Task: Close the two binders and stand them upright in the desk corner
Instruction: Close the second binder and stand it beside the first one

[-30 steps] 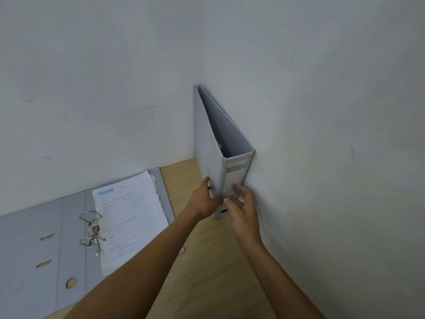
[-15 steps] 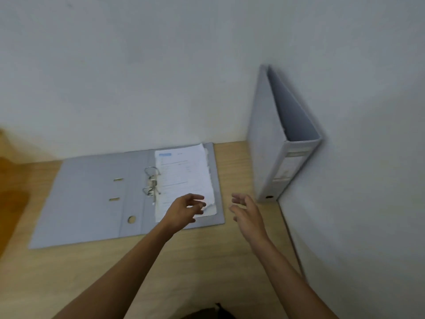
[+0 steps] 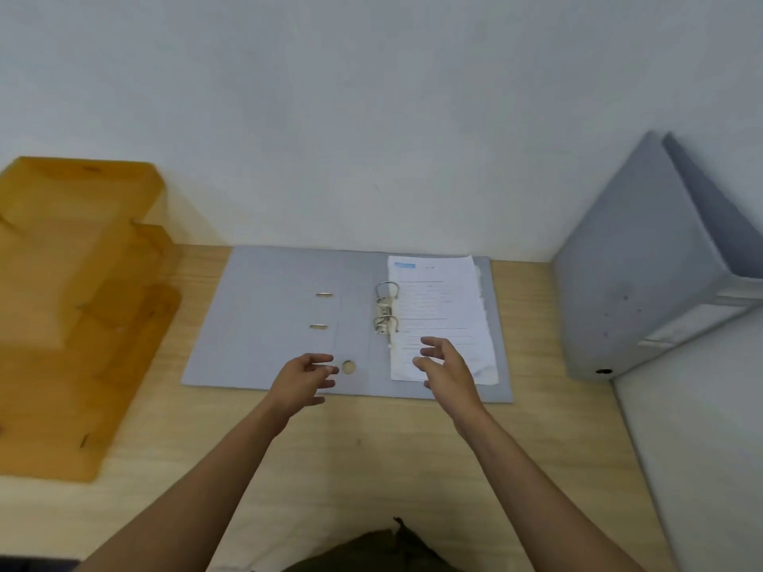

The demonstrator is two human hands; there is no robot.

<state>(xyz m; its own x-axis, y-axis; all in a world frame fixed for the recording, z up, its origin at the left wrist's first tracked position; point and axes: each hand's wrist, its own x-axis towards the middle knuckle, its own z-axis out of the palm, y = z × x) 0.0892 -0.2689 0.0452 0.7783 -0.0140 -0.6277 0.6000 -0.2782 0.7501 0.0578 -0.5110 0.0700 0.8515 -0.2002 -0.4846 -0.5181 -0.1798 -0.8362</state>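
Note:
One grey binder stands closed and upright in the desk corner at the right, against both walls. The second grey binder lies flat and open on the wooden desk, its metal rings in the middle and a stack of printed sheets on its right half. My left hand hovers over the binder's near edge by the spine hole, fingers apart and holding nothing. My right hand hovers over the lower part of the sheets, also open.
An orange tiered paper tray occupies the desk's left side. White walls close off the back and right. Bare wooden desk lies between the open binder and the near edge.
Both hands let go of the upright binder in the corner and moved left to the open binder. The view swung left, bringing the orange tray into sight.

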